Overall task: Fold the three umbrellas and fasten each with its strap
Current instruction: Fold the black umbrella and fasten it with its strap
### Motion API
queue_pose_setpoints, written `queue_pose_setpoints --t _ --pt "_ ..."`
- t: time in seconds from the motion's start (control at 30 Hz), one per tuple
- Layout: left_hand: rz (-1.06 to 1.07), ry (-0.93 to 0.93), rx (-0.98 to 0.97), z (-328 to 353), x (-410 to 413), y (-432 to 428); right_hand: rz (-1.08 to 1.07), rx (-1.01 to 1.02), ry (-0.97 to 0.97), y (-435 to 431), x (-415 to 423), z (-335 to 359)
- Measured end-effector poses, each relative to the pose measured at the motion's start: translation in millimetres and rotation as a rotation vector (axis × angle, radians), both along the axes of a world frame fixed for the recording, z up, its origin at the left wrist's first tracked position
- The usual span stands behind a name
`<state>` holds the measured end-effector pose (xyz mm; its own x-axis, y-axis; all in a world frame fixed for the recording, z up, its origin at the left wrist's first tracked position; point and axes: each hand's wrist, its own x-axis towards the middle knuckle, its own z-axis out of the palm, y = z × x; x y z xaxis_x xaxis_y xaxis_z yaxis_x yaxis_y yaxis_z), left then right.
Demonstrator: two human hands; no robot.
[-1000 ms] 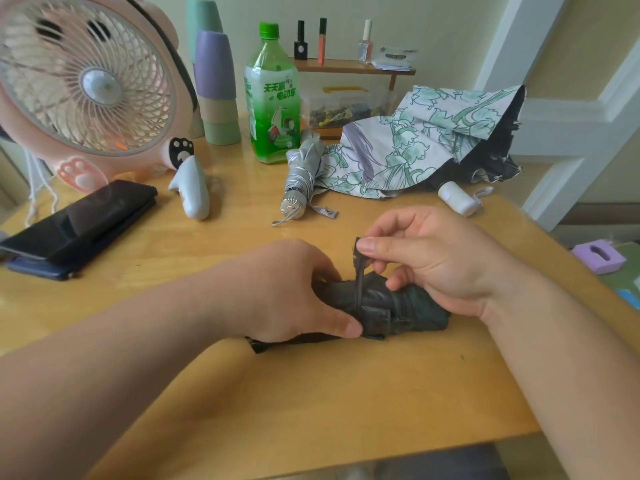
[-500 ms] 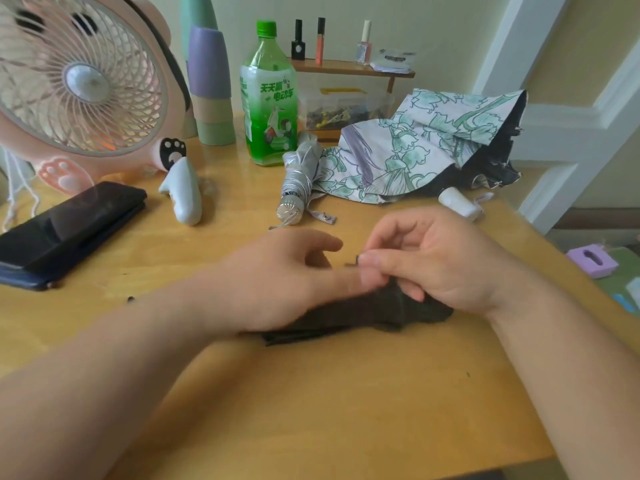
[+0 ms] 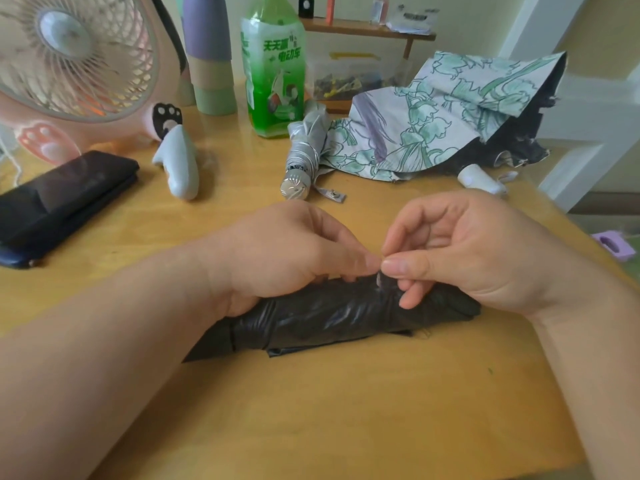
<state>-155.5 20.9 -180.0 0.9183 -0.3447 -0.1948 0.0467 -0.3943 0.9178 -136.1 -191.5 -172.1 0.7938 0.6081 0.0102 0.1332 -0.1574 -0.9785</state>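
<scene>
Rolled black umbrella (image 3: 339,317) lay central on table (image 3: 346,427), bare wood toward near edge. Grip: left hand (image 3: 287,251) clasped it; right hand (image 3: 460,251) pinched strap (image 3: 381,280), upright a second earlier, now lowered.

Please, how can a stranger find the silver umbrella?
Find the green bottle at the back. The silver umbrella lies right of its base. Unlike the floral umbrella beside it, it is rolled, with a shiny round cap.
</scene>
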Motion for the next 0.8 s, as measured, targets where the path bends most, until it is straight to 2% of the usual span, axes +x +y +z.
queue_pose_setpoints --t 0.37,0.8 --pt "0.031 -0.022 0.059 5.6 -6.5 -6.6 -0.026 -0.017 0.053 -0.6 -0.5 1.8" --pt "0.108 -0.005 0.128 7.2 -3.8 -9.7 -0.084 -0.108 0.014 1.8 -2.2 5.5"
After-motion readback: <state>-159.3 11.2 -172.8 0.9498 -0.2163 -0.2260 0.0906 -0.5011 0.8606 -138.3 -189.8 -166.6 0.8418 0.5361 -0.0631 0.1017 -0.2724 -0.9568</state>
